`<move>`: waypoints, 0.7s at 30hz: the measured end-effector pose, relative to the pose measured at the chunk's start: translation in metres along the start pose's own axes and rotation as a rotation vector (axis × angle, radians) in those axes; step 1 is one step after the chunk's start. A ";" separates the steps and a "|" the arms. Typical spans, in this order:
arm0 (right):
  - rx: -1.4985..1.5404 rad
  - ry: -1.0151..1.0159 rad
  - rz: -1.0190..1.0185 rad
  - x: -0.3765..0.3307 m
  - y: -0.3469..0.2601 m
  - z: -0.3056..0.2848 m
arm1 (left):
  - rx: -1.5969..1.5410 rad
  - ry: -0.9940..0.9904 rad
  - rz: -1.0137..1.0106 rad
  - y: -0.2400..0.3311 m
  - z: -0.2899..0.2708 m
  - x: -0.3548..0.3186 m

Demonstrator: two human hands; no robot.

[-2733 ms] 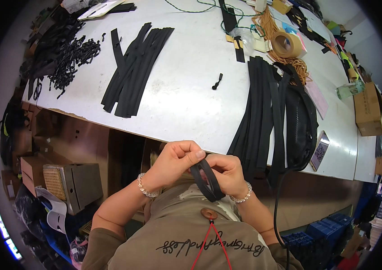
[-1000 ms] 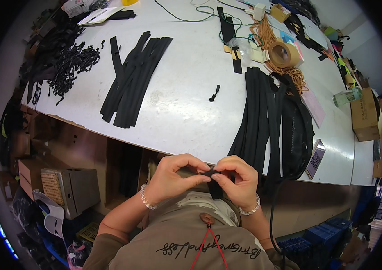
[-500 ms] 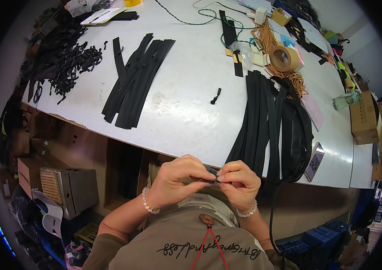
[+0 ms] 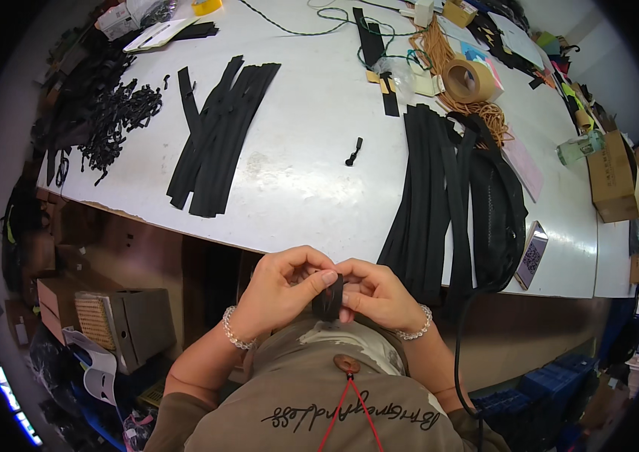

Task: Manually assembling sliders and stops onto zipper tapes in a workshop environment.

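Close to my body, in front of the table's near edge, both hands meet on a black zipper strip. My left hand pinches it between thumb and forefinger. From the other side my right hand grips the same strip, its fingers curled. Part of the strip hangs below the fingertips; the rest is hidden by the hands. On the white table ahead lies a single small black zipper pull. Long black zipper strips lie near my right hand, their lower ends reaching the table edge.
More black strips lie at left, beside a heap of black pulls. A black bag rests at right with a phone-like flat object. Tape roll, orange cord, bottle and carton stand beyond.
My hands have shifted slightly left and turned. The black strip, mostly hidden between the fingertips before, now shows hanging between them. The view has shifted a little.
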State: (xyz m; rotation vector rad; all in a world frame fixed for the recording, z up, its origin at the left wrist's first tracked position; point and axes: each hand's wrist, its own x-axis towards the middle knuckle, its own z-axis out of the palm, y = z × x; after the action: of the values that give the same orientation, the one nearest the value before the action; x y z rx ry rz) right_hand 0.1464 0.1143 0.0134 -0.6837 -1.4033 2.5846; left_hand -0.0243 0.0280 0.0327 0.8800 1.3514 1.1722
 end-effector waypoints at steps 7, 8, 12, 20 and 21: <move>0.013 0.037 -0.053 0.007 0.019 -0.004 | -0.075 -0.198 -0.315 0.003 -0.013 0.006; 0.014 0.036 -0.053 0.008 0.022 -0.004 | -0.075 -0.197 -0.316 0.002 -0.014 0.007; 0.012 -0.036 -0.039 0.006 0.027 -0.002 | -0.085 -0.281 -0.406 -0.002 -0.019 0.008; -0.021 -0.125 0.017 0.004 0.017 0.001 | -0.219 -0.383 -0.474 -0.010 -0.018 0.005; -0.005 -0.144 0.021 0.005 0.013 0.002 | -0.225 -0.347 -0.410 -0.010 -0.017 0.005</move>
State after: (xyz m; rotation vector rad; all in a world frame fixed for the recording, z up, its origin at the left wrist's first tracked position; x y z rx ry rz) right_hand 0.1421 0.1067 0.0021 -0.5246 -1.4502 2.6958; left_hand -0.0407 0.0279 0.0201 0.5756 1.0290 0.7908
